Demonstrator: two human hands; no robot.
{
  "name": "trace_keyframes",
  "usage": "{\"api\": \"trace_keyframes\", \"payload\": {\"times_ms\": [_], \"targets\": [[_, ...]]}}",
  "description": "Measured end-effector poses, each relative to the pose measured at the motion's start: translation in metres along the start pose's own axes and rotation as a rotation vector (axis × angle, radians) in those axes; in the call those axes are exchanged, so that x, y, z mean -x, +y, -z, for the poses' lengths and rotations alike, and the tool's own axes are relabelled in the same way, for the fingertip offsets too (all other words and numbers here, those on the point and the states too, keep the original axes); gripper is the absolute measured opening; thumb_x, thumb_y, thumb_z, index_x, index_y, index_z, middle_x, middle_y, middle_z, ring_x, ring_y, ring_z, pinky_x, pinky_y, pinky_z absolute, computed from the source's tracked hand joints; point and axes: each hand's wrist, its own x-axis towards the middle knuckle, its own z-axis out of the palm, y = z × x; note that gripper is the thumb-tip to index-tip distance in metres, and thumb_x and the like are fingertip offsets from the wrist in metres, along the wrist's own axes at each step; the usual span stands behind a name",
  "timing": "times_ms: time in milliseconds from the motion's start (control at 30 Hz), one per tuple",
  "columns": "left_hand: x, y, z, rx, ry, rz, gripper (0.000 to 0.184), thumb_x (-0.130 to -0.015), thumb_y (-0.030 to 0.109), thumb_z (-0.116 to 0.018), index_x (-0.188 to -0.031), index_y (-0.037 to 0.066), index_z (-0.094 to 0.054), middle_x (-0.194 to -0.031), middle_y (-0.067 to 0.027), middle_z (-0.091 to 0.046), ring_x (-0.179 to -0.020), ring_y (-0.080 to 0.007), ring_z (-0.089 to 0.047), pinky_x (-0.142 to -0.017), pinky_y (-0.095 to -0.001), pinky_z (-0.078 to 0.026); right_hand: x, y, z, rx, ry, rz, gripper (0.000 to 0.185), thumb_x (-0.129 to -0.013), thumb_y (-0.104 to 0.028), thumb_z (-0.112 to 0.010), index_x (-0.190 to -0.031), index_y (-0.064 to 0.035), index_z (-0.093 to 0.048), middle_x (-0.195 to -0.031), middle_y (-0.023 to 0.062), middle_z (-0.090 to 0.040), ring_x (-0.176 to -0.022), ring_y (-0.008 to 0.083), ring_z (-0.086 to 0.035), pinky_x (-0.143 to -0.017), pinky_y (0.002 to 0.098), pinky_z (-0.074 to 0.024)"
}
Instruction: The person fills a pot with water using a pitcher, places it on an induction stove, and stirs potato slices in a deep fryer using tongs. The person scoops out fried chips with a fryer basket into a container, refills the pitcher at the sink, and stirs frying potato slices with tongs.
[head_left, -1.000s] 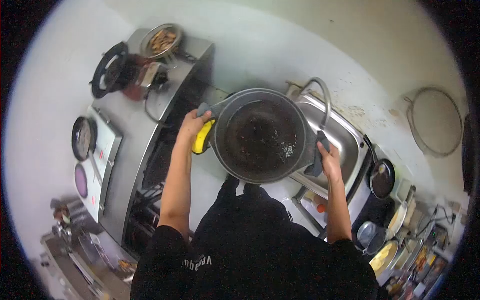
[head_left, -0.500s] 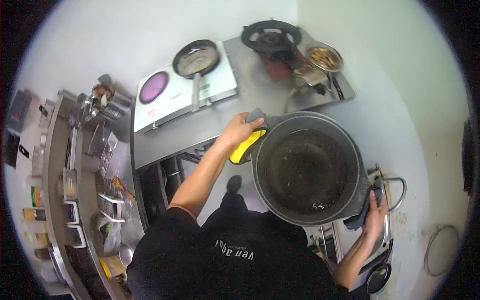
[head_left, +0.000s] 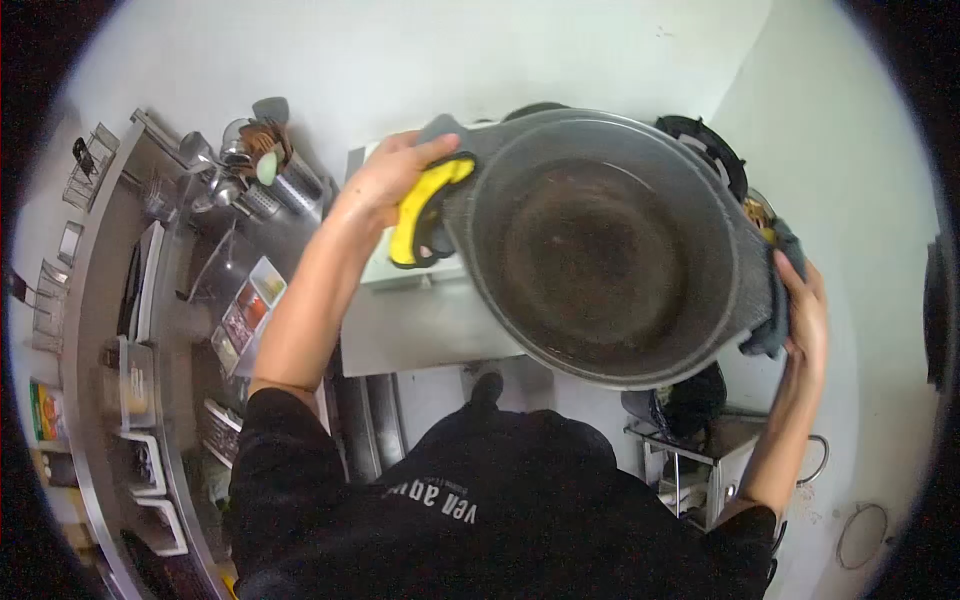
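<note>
A large dark grey cooking pot (head_left: 712,240) hangs in the air in front of my body, its open top facing me. Its inside bottom looks dark brown; whether liquid stands in it I cannot tell. My left hand (head_left: 385,180) is closed on the pot's left handle through a grey and yellow cloth (head_left: 425,212). On the other side my right hand (head_left: 808,310) grips the right handle through a dark grey cloth (head_left: 770,325). Both handles are mostly covered by the cloths.
Behind the pot are a white cooktop (head_left: 385,262) on a steel counter (head_left: 420,325) and a black burner ring (head_left: 705,140). Utensils in a perforated steel holder (head_left: 298,185) stand at left, near a tray of ingredients (head_left: 245,310). A steel cart (head_left: 735,465) stands lower right.
The pot has risen and moved toward the back wall, with both hands still on its handles. My view has turned, and the pot now hides most of the cooktop and burner.
</note>
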Motion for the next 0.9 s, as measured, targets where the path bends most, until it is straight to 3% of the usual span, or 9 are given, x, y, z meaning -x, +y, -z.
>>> {"api": "trace_keyframes", "payload": {"times_ms": [100, 200, 300, 367, 400, 433, 533, 767, 900], "targets": [[-0.031, 0.010, 0.077, -0.045, 0.047, -0.002, 0.035, -0.085, 0.020, -0.063, -0.103, -0.008, -0.051, -0.082, -0.0123, -0.062, -0.061, -0.0168, -0.063, -0.051, -0.0275, -0.055, -0.040, -0.004, -0.091, -0.033, -0.139, -0.004, 0.035, -0.087, -0.019, -0.059, -0.115, 0.0022, -0.056, -0.102, 0.0079, -0.062, -0.091, 0.0153, -0.058, -0.080, 0.0275, -0.0451], [-0.061, 0.006, 0.140, -0.086, 0.299, -0.002, 0.036, -0.085, 0.020, -0.063, -0.103, -0.009, -0.052, -0.082, -0.0131, -0.063, -0.061, -0.0184, -0.063, -0.052, -0.0291, -0.055, -0.084, 0.007, -0.178, -0.151, -0.247, -0.039, 0.037, -0.087, -0.015, -0.058, -0.116, 0.0077, -0.053, -0.105, 0.0135, -0.062, -0.093, 0.0182, -0.059, -0.080, 0.0294, -0.0466], [-0.098, -0.008, 0.207, -0.123, 0.361, 0.034, 0.036, -0.086, 0.019, -0.063, -0.106, -0.009, -0.052, -0.084, -0.0134, -0.063, -0.063, -0.0193, -0.063, -0.054, -0.0312, -0.054, -0.107, 0.007, -0.255, -0.158, -0.355, -0.077, 0.032, -0.088, -0.009, -0.054, -0.115, 0.0083, -0.053, -0.102, 0.0144, -0.062, -0.085, 0.0216, -0.061, -0.073, 0.0312, -0.0493], [-0.136, -0.030, 0.254, -0.068, 0.370, -0.035, 0.076, -0.082, 0.017, -0.067, -0.134, -0.014, -0.023, -0.112, -0.0244, -0.054, -0.079, -0.0235, -0.064, -0.061, -0.0355, -0.054, -0.141, 0.035, -0.298, -0.156, -0.337, -0.044, 0.029, -0.088, -0.011, -0.055, -0.111, 0.0063, -0.057, -0.099, 0.0139, -0.062, -0.084, 0.0217, -0.059, -0.072, 0.0337, -0.0477], [-0.145, -0.035, 0.264, -0.030, 0.383, -0.039, 0.057, -0.082, 0.015, -0.066, -0.125, -0.012, -0.040, -0.103, -0.0171, -0.061, -0.073, -0.0225, -0.064, -0.062, -0.0349, -0.053, -0.145, 0.035, -0.316, -0.175, -0.361, -0.060, 0.030, -0.087, -0.011, -0.055, -0.112, 0.0063, -0.057, -0.098, 0.0142, -0.062, -0.085, 0.0220, -0.059, -0.074, 0.0345, -0.0465], [-0.150, -0.037, 0.271, -0.032, 0.371, -0.029, 0.057, -0.082, 0.015, -0.066, -0.125, -0.012, -0.040, -0.103, -0.0171, -0.061, -0.073, -0.0225, -0.064, -0.062, -0.0349, -0.053, -0.150, 0.037, -0.332, -0.173, -0.349, -0.071, 0.030, -0.087, -0.011, -0.055, -0.112, 0.0063, -0.057, -0.098, 0.0142, -0.062, -0.085, 0.0220, -0.059, -0.074, 0.0345, -0.0465], [-0.156, -0.044, 0.276, -0.058, 0.419, 0.007, 0.024, -0.083, 0.011, -0.065, -0.100, -0.003, -0.058, -0.085, -0.0114, -0.065, -0.069, -0.0201, -0.063, -0.060, -0.0318, -0.051, -0.166, 0.046, -0.369, -0.154, -0.370, -0.127, 0.026, -0.088, -0.010, -0.054, -0.110, 0.0055, -0.057, -0.092, 0.0111, -0.063, -0.078, 0.0169, -0.059, -0.069, 0.0295, -0.0481], [-0.204, -0.086, 0.302, -0.023, 0.537, 0.069, 0.030, -0.081, 0.014, -0.068, -0.103, -0.006, -0.059, -0.089, -0.0110, -0.065, -0.069, -0.0196, -0.062, -0.061, -0.0325, -0.050, -0.211, 0.083, -0.410, -0.015, -0.327, -0.060, 0.029, -0.084, -0.015, -0.058, -0.107, 0.0029, -0.060, -0.092, 0.0132, -0.064, -0.082, 0.0210, -0.059, -0.071, 0.0358, -0.0462], [-0.248, -0.120, 0.349, -0.108, 0.450, 0.094, 0.050, -0.078, 0.020, -0.072, -0.114, -0.010, -0.053, -0.103, -0.0159, -0.062, -0.084, -0.0226, -0.062, -0.072, -0.0336, -0.049, -0.207, 0.076, -0.415, 0.003, -0.319, -0.048, 0.026, -0.085, -0.013, -0.057, -0.105, 0.0041, -0.060, -0.089, 0.0122, -0.064, -0.079, 0.0188, -0.059, -0.068, 0.0335, -0.0473]]}}
